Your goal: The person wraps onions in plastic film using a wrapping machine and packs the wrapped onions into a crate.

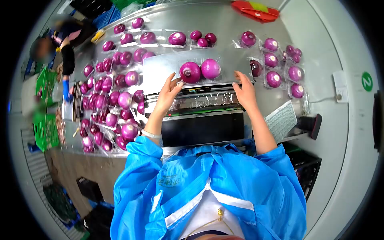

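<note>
Two large red onions (201,71) lie side by side on the flat metal top of a wrapping machine (204,98), with clear plastic around them. To their left is my left hand (169,93), its fingers spread and slightly curved beside the machine's front edge. My right hand (244,90) is on the other side, thumb and fingers apart. Neither hand touches the onions. Whether the fingertips touch the thin clear plastic cannot be made out. Below the hands, a roll of shiny film (206,103) shows inside the machine.
Many wrapped red onions (106,100) crowd the table's left side, and more packs (273,79) stand at the right. A white keyboard (281,121) lies by my right arm. A co-worker's blue-gloved hand (67,92) is at far left. A red bag (256,11) lies at the back.
</note>
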Demonstrator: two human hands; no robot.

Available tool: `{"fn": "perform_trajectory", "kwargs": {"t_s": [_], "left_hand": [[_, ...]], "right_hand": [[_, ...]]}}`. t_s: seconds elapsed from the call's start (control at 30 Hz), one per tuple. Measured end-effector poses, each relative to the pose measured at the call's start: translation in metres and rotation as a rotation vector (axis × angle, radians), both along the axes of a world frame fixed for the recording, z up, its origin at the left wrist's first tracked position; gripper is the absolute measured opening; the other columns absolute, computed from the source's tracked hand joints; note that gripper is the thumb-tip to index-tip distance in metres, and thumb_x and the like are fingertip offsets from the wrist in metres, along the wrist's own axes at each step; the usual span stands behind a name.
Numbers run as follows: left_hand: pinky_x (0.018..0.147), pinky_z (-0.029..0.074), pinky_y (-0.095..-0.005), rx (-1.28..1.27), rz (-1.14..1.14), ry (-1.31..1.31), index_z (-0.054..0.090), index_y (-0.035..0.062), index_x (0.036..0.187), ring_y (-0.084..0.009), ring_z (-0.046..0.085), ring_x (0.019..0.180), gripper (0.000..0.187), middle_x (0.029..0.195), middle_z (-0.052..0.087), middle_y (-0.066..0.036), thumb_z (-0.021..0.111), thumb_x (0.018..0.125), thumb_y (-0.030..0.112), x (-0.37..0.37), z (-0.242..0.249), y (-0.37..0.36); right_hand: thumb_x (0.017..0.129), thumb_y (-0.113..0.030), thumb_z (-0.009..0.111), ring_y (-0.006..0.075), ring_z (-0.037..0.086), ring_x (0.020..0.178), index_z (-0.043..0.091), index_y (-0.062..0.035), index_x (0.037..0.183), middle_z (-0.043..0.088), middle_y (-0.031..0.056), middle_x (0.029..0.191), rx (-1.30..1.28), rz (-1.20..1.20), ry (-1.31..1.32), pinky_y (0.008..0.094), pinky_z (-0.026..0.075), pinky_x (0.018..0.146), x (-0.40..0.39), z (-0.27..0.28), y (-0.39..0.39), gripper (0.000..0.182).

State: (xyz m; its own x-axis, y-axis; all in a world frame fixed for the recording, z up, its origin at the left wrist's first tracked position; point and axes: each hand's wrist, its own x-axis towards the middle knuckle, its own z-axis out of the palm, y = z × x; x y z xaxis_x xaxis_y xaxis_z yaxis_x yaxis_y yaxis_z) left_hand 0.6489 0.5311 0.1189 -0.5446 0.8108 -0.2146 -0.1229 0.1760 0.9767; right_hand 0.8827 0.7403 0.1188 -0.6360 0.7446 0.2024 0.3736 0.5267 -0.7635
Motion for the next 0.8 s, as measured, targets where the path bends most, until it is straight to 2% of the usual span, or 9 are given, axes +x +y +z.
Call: {"fn": "perform_trajectory", "kwargs": {"t_s": [0.1,0.17,0.23,0.33,0.47,0.57,0.63,0.77,0.8], "left_hand": [[0.095,0.047,-0.0327,-0.076,0.187,0.237,0.031,0.0017,0.146,-0.0249,0.06,0.114,0.064,0.132,0.055,-0.02,0.064,0.094,0.018,0.011,0.0,-0.022],[0.08,0.05,-0.0342,-0.303,0.385,0.536,0.062,0.0003,0.118,-0.0253,0.067,0.09,0.033,0.1,0.07,-0.015,0.068,0.089,0.016,0.009,-0.011,-0.055],[0.077,0.049,-0.0394,-0.51,0.434,0.897,0.071,0.0002,0.096,-0.0311,0.063,0.083,0.022,0.089,0.069,-0.014,0.071,0.085,0.019,0.02,-0.008,-0.077],[0.077,0.045,-0.0436,-0.595,0.377,1.203,0.073,0.002,0.084,-0.0335,0.055,0.086,0.027,0.085,0.065,-0.013,0.076,0.078,0.029,0.035,-0.029,-0.072],[0.073,0.044,-0.0433,-0.615,0.322,1.052,0.069,0.0031,0.08,-0.0357,0.057,0.085,0.031,0.083,0.064,-0.013,0.074,0.081,0.033,0.036,-0.039,-0.045],[0.066,0.043,-0.0389,-0.497,0.154,0.562,0.066,0.0044,0.08,-0.0288,0.056,0.071,0.026,0.071,0.059,-0.008,0.069,0.086,0.03,0.009,-0.033,-0.059],[0.062,0.039,-0.0261,-0.349,-0.076,-0.068,0.054,0.0079,0.076,-0.01,0.045,0.065,0.024,0.067,0.048,0.003,0.061,0.094,0.023,-0.011,0.011,-0.072],[0.065,0.045,-0.0287,0.033,-0.108,-0.349,0.052,0.0078,0.08,-0.0201,0.059,0.067,0.026,0.073,0.061,-0.01,0.06,0.094,0.029,-0.028,0.118,-0.064],[0.067,0.049,-0.0323,0.234,-0.194,-0.41,0.054,0.0069,0.084,-0.0242,0.063,0.071,0.027,0.077,0.065,-0.014,0.059,0.095,0.031,-0.046,0.122,-0.058]], "right_hand": [[0.087,-0.017,0.065,0.0324,0.056,0.107,0.06,-0.0005,0.114,0.063,0.0139,0.108,0.031,-0.038,-0.022,0.04,0.045,0.093,0.037,0.002,0.011,0.032],[0.085,-0.025,0.068,0.0318,0.056,0.102,0.064,-0.0011,0.106,0.062,0.0129,0.103,0.145,-0.07,-0.187,0.0415,0.045,0.09,0.068,-0.004,0.018,0.032],[0.083,-0.032,0.071,0.0309,0.056,0.099,0.067,-0.0021,0.1,0.062,0.0119,0.1,0.235,-0.096,-0.345,0.0423,0.045,0.086,0.078,-0.012,0.011,0.034],[0.078,-0.042,0.074,0.0287,0.055,0.096,0.071,-0.0049,0.094,0.062,0.0093,0.095,0.373,-0.12,-0.464,0.0415,0.043,0.083,0.07,-0.024,-0.007,0.04],[0.084,-0.024,0.07,0.0316,0.058,0.087,0.067,-0.0038,0.084,0.064,0.0096,0.086,0.304,-0.048,-0.355,0.0432,0.044,0.08,0.039,-0.037,-0.018,0.02],[0.086,-0.02,0.067,0.0324,0.059,0.079,0.065,-0.0026,0.086,0.063,0.0121,0.083,0.025,0.089,-0.214,0.0409,0.045,0.072,0.049,-0.04,-0.003,0.017],[0.093,-0.018,0.059,0.019,0.056,0.068,0.059,-0.0023,0.086,0.056,0.0063,0.072,-0.54,0.276,-0.113,0.0304,0.042,0.062,0.069,-0.014,0.007,0.018],[0.096,-0.023,0.057,0.0153,0.046,0.055,0.054,-0.005,0.09,0.048,0.0051,0.062,-1.281,0.504,0.633,0.0255,0.034,0.051,0.068,0.078,0.008,0.019],[0.097,-0.025,0.054,0.0177,0.045,0.05,0.052,-0.0052,0.09,0.046,0.0068,0.059,-1.217,0.541,0.787,0.0259,0.034,0.048,0.054,0.096,0.007,0.021]]}}
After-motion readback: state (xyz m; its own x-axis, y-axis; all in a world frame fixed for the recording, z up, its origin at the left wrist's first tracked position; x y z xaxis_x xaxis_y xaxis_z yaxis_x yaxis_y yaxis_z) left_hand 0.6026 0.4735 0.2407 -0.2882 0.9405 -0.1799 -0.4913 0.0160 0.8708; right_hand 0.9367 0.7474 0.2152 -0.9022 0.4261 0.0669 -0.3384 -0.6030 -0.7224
